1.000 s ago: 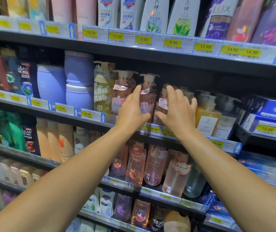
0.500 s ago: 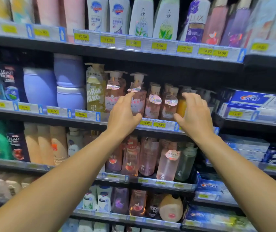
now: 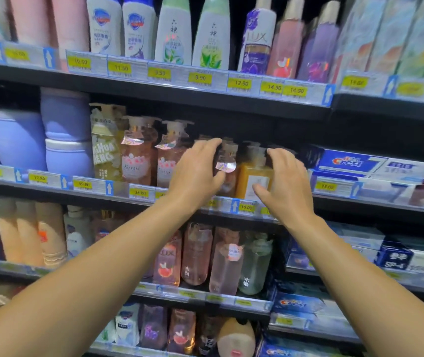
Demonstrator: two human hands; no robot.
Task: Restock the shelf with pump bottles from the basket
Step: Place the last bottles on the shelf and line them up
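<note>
pump bottles (image 3: pixel 227 173) upright, shelf (image 3: pixel 138 194)

Two bare arms reach up to the middle shelf (image 3: pixel 138 199) in a shop, and both hands are spread with fingers apart, holding nothing. The left hand (image 3: pixel 196 173) is in front of a pink pump bottle (image 3: pixel 227 171) with a round sticker, and the right hand (image 3: pixel 284 184) is just beside an orange pump bottle (image 3: pixel 253 176), near its right side. To the left stand two more pink pump bottles (image 3: pixel 136 155) and some purple tubs (image 3: pixel 66 135), and blue toothpaste boxes (image 3: pixel 350 163) lie to the right.
</note>
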